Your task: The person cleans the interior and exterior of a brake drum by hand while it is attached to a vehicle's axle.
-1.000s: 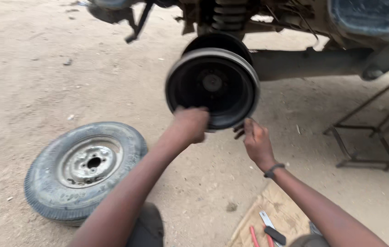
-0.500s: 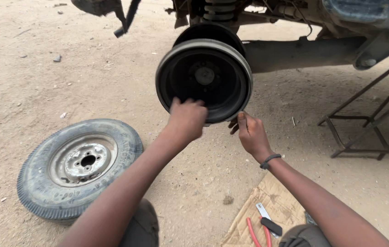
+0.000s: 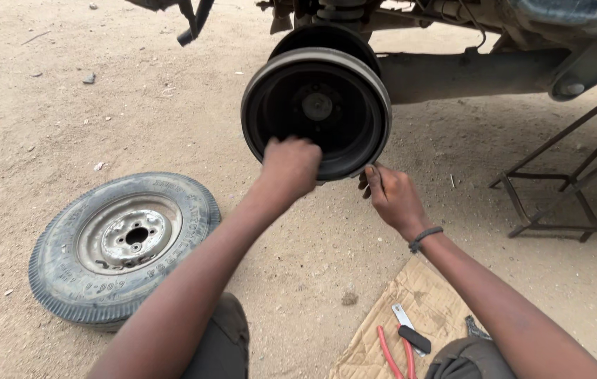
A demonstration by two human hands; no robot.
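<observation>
So we've got the brake drum [image 3: 316,109] up on the axle [image 3: 467,70], removed wheel [image 3: 124,245] flat on the dirt [image 3: 67,105]. Our left hand [image 3: 291,165] is curled over the drum's lower rim, right hand [image 3: 391,198] pinching its bottom edge. Red pliers [image 3: 393,354] sit on cardboard [image 3: 411,316].

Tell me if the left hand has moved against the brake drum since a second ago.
Yes. The left hand has gone up and in from the brake drum's lower rim, now reaching inside its lower face.
</observation>
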